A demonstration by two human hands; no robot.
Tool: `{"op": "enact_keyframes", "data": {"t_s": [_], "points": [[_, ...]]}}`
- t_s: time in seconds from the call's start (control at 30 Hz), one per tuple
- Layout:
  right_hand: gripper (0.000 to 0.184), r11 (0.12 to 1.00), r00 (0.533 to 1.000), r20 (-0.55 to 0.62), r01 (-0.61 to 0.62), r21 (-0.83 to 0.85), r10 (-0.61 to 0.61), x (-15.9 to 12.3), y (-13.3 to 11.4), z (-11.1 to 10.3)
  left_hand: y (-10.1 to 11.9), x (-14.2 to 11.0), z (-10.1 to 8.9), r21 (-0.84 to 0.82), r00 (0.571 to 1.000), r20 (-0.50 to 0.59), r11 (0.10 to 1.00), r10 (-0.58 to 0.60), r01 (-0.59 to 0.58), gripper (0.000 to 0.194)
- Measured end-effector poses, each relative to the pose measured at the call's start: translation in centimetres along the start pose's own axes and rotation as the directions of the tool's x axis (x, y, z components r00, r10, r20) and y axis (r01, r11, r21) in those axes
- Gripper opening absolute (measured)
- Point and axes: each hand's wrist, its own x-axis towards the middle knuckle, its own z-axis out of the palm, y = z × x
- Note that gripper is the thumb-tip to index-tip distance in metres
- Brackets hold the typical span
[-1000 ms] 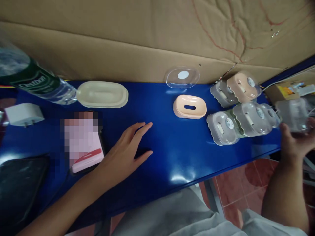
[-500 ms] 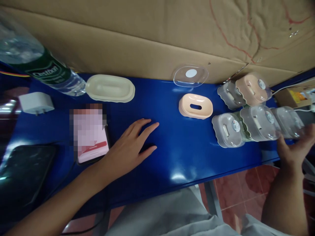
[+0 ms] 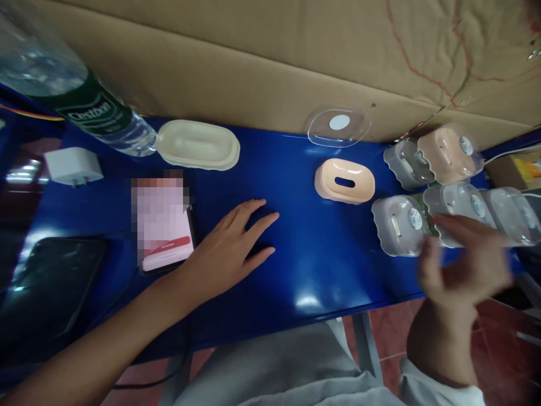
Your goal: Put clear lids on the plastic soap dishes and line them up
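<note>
My left hand (image 3: 226,248) lies flat and open on the blue table (image 3: 304,248), fingers stretched, beside a pink phone (image 3: 164,234). My right hand (image 3: 462,262) hovers open and motion-blurred over the table's right front edge, holding nothing, just in front of a cluster of lidded clear soap boxes (image 3: 448,180). A peach soap dish (image 3: 344,180) sits mid-table, with a loose clear lid (image 3: 338,126) behind it against the cardboard. A cream dish (image 3: 197,144) rests further left.
A cardboard wall (image 3: 270,62) runs along the back of the table. A water bottle (image 3: 80,96) lies at the far left, with a white charger plug (image 3: 72,166) and a dark tablet (image 3: 46,285) nearby. Red floor tiles show below the table's right edge.
My right hand set a clear lidded box down at the right end of the cluster, let it go and moved left, now empty. My left hand stayed put.
</note>
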Motion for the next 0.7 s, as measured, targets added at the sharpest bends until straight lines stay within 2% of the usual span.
{"op": "enact_keyframes", "data": {"t_s": [0.03, 0.1, 0.13, 0.2, 0.33, 0.43, 0.5, 0.7], "points": [[0.051, 0.989, 0.985, 0.107, 0.127, 0.073, -0.134, 0.5, -1.7, 0.9, 0.0, 0.0, 0.0, 0.006, 1.0, 0.004, 1.0, 0.001, -0.001, 0.055], [0.063, 0.962, 0.913, 0.312, 0.227, 0.149, -0.264, 1.7, -4.5, 3.0, 0.1, 0.0, 0.0, 0.02, 1.0, 0.003, 1.0, -0.002, 0.002, 0.056], [0.066, 0.957, 0.877, 0.385, 0.246, 0.155, -0.288, 2.2, -5.4, 4.1, 0.1, 0.0, 0.0, 0.028, 1.0, -0.005, 1.0, -0.007, 0.007, 0.056], [0.067, 0.96, 0.85, 0.447, 0.25, 0.122, -0.278, 3.0, -6.6, 6.0, 0.0, 0.1, 0.0, 0.053, 0.999, -0.039, 0.998, -0.028, 0.03, 0.057], [0.066, 0.951, 0.855, 0.417, 0.256, 0.176, -0.308, 2.7, -7.1, 7.8, -0.1, 0.4, -0.4, 0.116, 0.986, -0.129, 0.986, -0.107, 0.122, 0.058], [0.068, 0.908, 0.837, 0.382, 0.283, 0.309, -0.392, 2.0, -7.2, 7.8, 0.2, 0.6, -0.7, 0.129, 0.977, -0.145, 0.976, -0.156, 0.175, 0.059], [0.067, 0.894, 0.842, 0.357, 0.282, 0.348, -0.405, 1.9, -7.0, 7.6, 0.4, 0.8, -1.1, 0.148, 0.973, -0.142, 0.968, -0.183, 0.204, 0.061], [0.043, 0.914, 0.882, 0.312, 0.254, 0.316, -0.353, 2.3, -5.4, 7.5, -1.5, 2.9, -2.2, 0.235, 0.943, -0.177, 0.918, -0.283, 0.32, 0.072]]}}
